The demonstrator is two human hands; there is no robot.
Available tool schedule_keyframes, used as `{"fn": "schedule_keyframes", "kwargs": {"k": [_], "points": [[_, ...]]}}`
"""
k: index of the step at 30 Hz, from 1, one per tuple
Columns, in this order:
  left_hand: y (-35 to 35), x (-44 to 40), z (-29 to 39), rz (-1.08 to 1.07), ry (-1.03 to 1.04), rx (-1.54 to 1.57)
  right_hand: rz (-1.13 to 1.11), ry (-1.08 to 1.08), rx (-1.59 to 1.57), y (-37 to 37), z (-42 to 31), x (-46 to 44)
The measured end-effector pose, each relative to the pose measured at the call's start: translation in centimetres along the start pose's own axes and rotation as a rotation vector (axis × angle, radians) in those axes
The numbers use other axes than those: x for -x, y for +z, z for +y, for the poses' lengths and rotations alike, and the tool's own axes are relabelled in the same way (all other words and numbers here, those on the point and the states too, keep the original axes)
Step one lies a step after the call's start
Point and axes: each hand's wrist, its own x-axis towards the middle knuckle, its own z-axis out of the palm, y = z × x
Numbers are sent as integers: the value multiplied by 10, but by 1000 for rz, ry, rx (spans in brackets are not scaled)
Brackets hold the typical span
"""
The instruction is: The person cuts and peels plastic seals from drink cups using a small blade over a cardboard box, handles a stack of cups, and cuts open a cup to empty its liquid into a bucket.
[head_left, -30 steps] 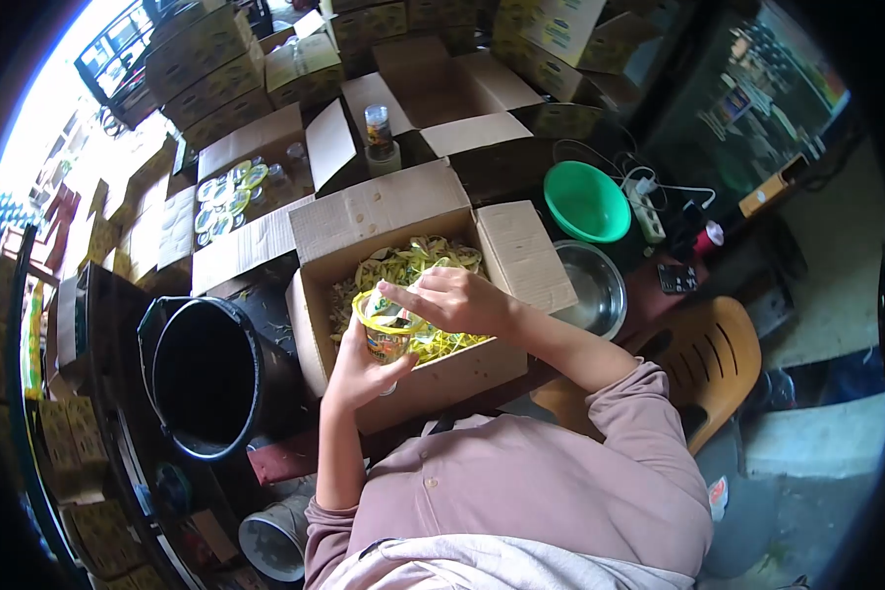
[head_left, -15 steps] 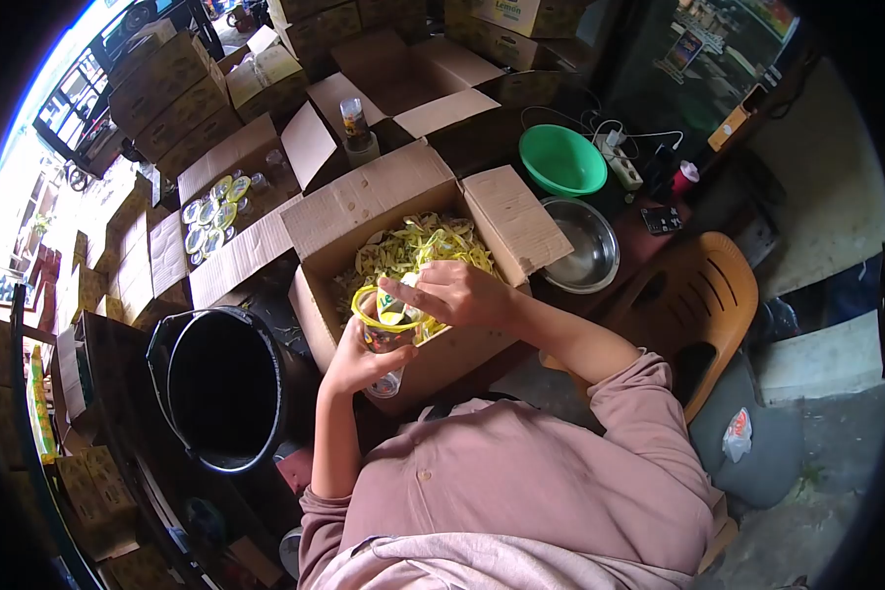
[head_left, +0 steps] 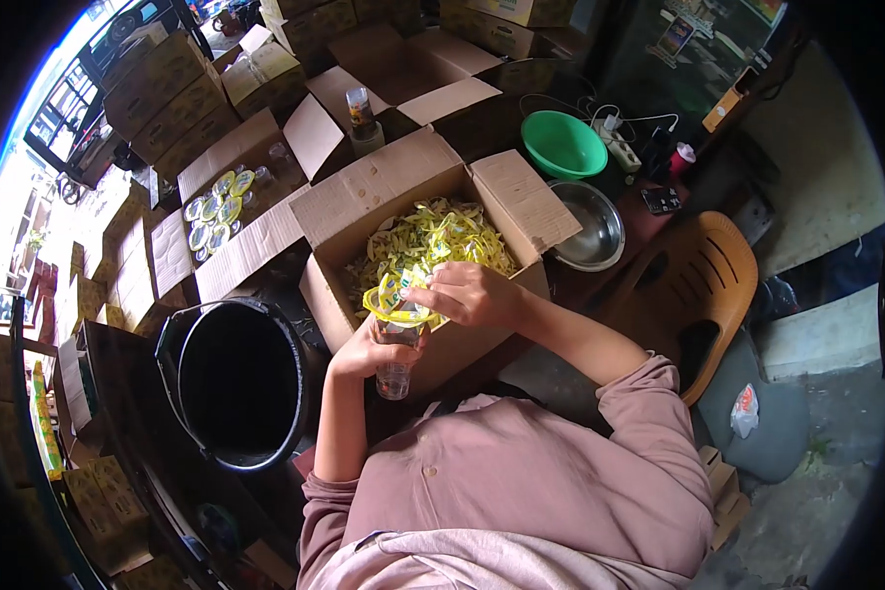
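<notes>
My left hand (head_left: 366, 354) is wrapped round a clear plastic cup (head_left: 393, 382), held nearly upright in front of the cardboard box (head_left: 433, 329). A yellow-edged printed lid film (head_left: 395, 307) with green lettering lies at the cup's mouth. With bent fingers, my right hand (head_left: 474, 295) pinches the film's right side. Whether the film is still joined to the rim I cannot tell. Just beyond both hands, the box holds a heap of yellow film strips (head_left: 438, 236).
On the left is a black bucket (head_left: 231, 383); behind it, an open carton holds several yellow-rimmed cups (head_left: 228, 208). A green basin (head_left: 563, 144), a metal bowl (head_left: 595, 231) and a power strip (head_left: 619, 149) sit to the right, near an orange chair (head_left: 708, 295). Another cup (head_left: 361, 110) stands behind the box.
The lid film, folded up under my right fingers before, now spreads wider over the cup's mouth. More of the cup's lower part shows below my left hand. The whole view has shifted slightly.
</notes>
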Motion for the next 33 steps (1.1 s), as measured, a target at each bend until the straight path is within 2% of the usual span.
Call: {"fn": "schedule_keyframes", "kwargs": {"k": [8,11,14,15,19,22,24,28,33], "points": [[-17,7,-13,-147,-30,288,-90,130,-2,8,-18,-1],[-18,7,-7,-79,-153,45,-126,168,13,5,-20,-1],[-12,10,-10,158,30,-20,-93,157,100,1,-21,-8],[-12,10,-11,246,141,-154,-103,155,126,0,-21,-8],[5,7,4,310,315,-580,-94,151,188,7,-21,-7],[11,-2,-4,428,399,-687,-169,197,164,7,-22,-8],[12,-9,-6,529,397,-629,-190,204,181,2,-19,-7],[21,-22,3,549,437,-729,-129,129,134,-2,5,2],[30,-45,-2,590,480,-779,-179,50,136,-20,31,10]]}}
